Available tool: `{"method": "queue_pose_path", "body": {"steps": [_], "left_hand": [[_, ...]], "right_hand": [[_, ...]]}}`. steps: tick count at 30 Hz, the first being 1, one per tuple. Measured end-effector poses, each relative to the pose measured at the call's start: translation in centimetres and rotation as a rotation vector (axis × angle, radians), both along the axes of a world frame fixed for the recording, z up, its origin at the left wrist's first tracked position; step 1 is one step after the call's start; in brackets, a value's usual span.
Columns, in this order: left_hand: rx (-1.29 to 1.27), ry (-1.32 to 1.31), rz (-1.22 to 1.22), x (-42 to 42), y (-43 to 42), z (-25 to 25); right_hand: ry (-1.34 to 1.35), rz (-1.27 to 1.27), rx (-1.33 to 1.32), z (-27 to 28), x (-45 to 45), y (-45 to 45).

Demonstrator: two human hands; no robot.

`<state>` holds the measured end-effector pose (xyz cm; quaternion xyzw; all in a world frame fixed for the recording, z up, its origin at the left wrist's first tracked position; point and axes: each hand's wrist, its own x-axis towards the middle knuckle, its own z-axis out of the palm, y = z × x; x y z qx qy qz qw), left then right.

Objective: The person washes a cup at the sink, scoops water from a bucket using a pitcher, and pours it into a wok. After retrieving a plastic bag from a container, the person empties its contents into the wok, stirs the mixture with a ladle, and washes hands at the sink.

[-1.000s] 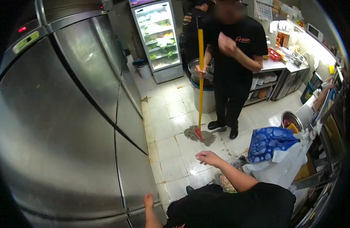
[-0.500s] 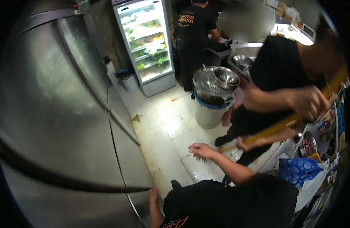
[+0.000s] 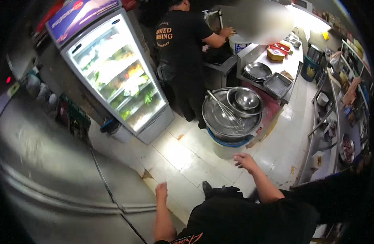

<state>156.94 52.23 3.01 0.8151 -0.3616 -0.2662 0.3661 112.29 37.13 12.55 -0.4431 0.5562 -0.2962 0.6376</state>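
Note:
My right hand is held out in front of my body with its fingers loosely apart and nothing in them. It is nearest to the white bin, just below the bin's blue rim in the view. On that bin sit a large metal bowl, smaller nested bowls and a whisk. Beside the steel fridge, my left hand is raised with its fingers curled together. I see no object in it.
A glass-door display fridge stands at the upper left, with a small bin by its base. A person in black works at a sink. The counter carries metal trays. Shelving lines the right.
The view has moved forward, closer to the display fridge and the bowls on the bin. The person with the yellow-handled mop has passed to the right and the mop is out of view.

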Motion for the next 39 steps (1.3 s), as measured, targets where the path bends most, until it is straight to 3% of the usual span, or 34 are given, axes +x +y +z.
{"method": "queue_pose_path", "body": {"steps": [1,2,4,6,8,11,14,16,18,20,21,23,25,27,29,30,35,37,39], "left_hand": [[0.082,-0.049,0.006,2.5,0.3,-2.7],[0.236,0.08,0.077,3.9,0.4,-1.7],[0.31,0.204,0.367,6.6,0.6,-3.6],[0.259,0.367,0.458,10.5,2.0,-7.2],[0.259,0.564,0.831,12.7,0.4,-5.8],[0.222,0.528,0.865,16.0,-6.6,-2.9],[0.204,0.364,0.667,21.6,-19.1,-1.8],[0.108,0.279,0.336,22.7,-29.8,2.7],[0.091,0.471,0.102,21.3,-41.0,7.2],[0.076,0.555,-0.35,19.8,-51.6,5.6],[0.081,0.337,-0.6,14.9,-55.2,12.8],[-0.07,0.232,-1.0,9.5,-62.9,13.9],[-0.154,0.23,-1.239,2.7,-68.0,17.6],[-0.081,0.349,-1.302,-3.6,-71.4,19.8],[-0.004,0.369,-1.348,-8.4,-73.6,21.9],[0.012,0.367,-1.371,-10.1,-74.5,22.1],[0.119,0.42,-1.391,-15.7,-79.2,16.8],[0.151,0.253,-1.388,-17.4,-80.5,18.3],[0.117,0.293,-1.321,-18.8,-82.1,17.3]], "right_hand": [[0.011,-0.013,-0.013,0.1,1.1,-2.6],[-0.005,-0.045,-0.046,0.3,2.3,-6.0],[0.065,-0.053,-0.148,4.8,5.3,-12.1],[0.023,-0.094,-0.352,6.3,7.1,-18.8],[0.034,-0.261,-0.462,8.3,9.2,-25.1],[-0.044,-0.6,-0.671,9.4,11.2,-33.7],[0.071,-0.875,-0.915,9.6,11.5,-41.1],[0.027,-1.037,-0.98,12.0,11.6,-44.0],[0.054,-1.138,-0.979,14.1,11.4,-46.6],[0.084,-1.19,-1.044,15.8,10.0,-49.9],[0.093,-1.204,-1.068,16.9,9.7,-51.0],[0.103,-1.231,-1.114,20.1,9.6,-53.7],[0.156,-1.214,-1.195,21.6,8.2,-57.6],[0.24,-1.246,-1.211,23.3,7.4,-62.1],[0.078,-1.242,-1.185,24.4,6.8,-66.8],[0.12,-1.247,-1.218,23.0,5.5,-70.3],[0.283,-1.255,-1.192,19.9,1.1,-84.9],[0.239,-1.156,-1.146,17.8,0.1,-89.7],[0.237,-1.082,-1.05,15.8,-0.8,-93.6]]}}
